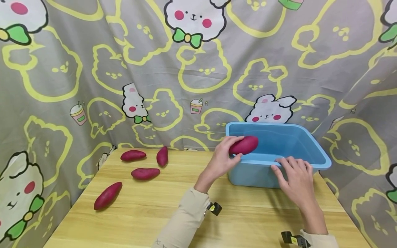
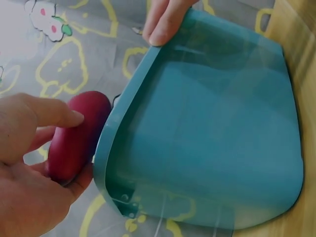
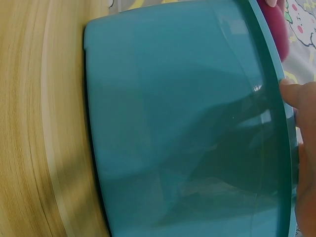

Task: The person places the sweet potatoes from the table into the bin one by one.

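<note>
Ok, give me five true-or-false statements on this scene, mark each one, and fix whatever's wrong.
1. The left hand holds a purple-red sweet potato. True.
2. The right hand also holds a sweet potato. False: it grips the blue bin by its near rim.
3. Four loose sweet potatoes lie on the wooden table, left of the bin in the head view. True.
4. The bin lies tipped on its side. False: it stands upright, open top facing up.
5. The gray curtain behind the table is plain. False: it is printed with yellow outlined figures and white cartoon animals.
</note>
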Demonstrator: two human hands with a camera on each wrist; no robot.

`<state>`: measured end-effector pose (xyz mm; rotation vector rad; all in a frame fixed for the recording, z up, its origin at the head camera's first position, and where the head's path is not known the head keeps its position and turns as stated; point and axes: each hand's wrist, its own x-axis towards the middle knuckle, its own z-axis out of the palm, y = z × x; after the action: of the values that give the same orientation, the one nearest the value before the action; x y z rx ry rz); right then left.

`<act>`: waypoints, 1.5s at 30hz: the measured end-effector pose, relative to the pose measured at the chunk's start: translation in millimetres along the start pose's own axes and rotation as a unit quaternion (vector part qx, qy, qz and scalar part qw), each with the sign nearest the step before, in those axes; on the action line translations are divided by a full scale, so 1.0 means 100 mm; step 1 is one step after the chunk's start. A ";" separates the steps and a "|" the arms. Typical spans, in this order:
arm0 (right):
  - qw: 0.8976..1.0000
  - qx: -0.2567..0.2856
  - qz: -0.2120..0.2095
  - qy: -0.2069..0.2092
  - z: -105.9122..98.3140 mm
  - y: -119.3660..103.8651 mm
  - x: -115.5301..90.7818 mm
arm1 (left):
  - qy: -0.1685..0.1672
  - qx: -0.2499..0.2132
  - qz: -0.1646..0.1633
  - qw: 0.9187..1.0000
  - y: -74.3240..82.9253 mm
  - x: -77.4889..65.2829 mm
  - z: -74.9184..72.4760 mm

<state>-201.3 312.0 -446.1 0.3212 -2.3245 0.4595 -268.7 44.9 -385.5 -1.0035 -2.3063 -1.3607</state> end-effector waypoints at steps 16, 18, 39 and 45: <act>1.000 -0.004 0.003 -0.009 0.01 -0.01 -0.01 | -0.008 -0.010 -0.018 1.000 0.02 0.02 0.09; 1.000 -0.003 0.003 -0.006 0.03 -0.01 -0.01 | -0.008 -0.008 -0.016 1.000 0.01 0.01 0.09; 1.000 0.000 0.002 0.003 0.02 0.03 -0.04 | 0.036 -0.073 0.033 0.996 -0.20 -0.22 -0.10; 1.000 0.001 -0.004 0.008 0.02 0.03 -0.01 | 0.050 -0.070 0.037 0.996 -0.29 -0.38 -0.23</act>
<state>-203.0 313.7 -448.5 0.3267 -2.3073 0.4596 -264.1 -0.1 -413.4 -1.0266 -2.1063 -1.5223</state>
